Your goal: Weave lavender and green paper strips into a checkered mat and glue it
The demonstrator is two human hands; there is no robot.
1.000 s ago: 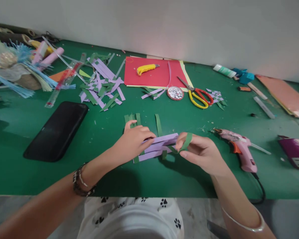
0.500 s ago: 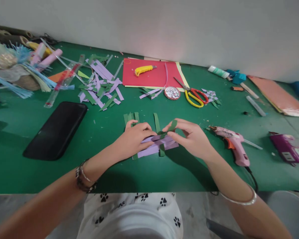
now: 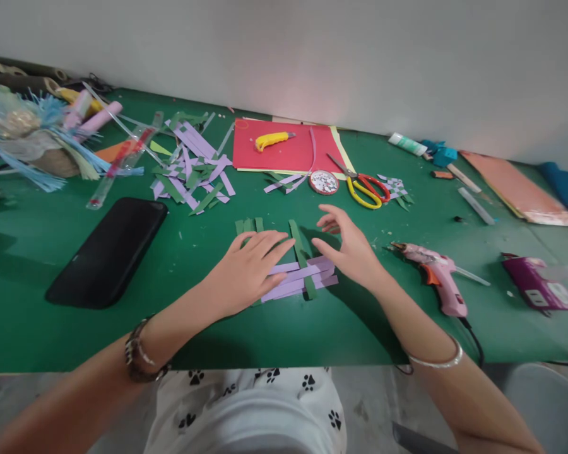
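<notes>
Purple paper strips (image 3: pixel 291 288) lie sideways on the green table in front of me, crossed by green paper strips. One long green strip (image 3: pixel 301 255) runs over the purple ones on the right side. My left hand (image 3: pixel 248 268) rests with its fingers spread over the left part of the strips and hides much of it. More green strip ends (image 3: pixel 249 225) stick out beyond its fingers. My right hand (image 3: pixel 348 249) hovers at the right ends of the strips, thumb and fingers apart, nothing between them.
A black phone (image 3: pixel 108 252) lies at left, a pink glue gun (image 3: pixel 438 271) at right. Behind are a pile of strips (image 3: pixel 192 165), red paper (image 3: pixel 284 154) with a yellow cutter (image 3: pixel 271 140), a round tin (image 3: pixel 324 182) and scissors (image 3: pixel 363 189). A purple box (image 3: pixel 539 282) sits far right.
My right hand has let go of the green strip and drawn up and away from it. That strip, bent up before, now lies flat across the purple strips. My left hand's fingers have straightened somewhat.
</notes>
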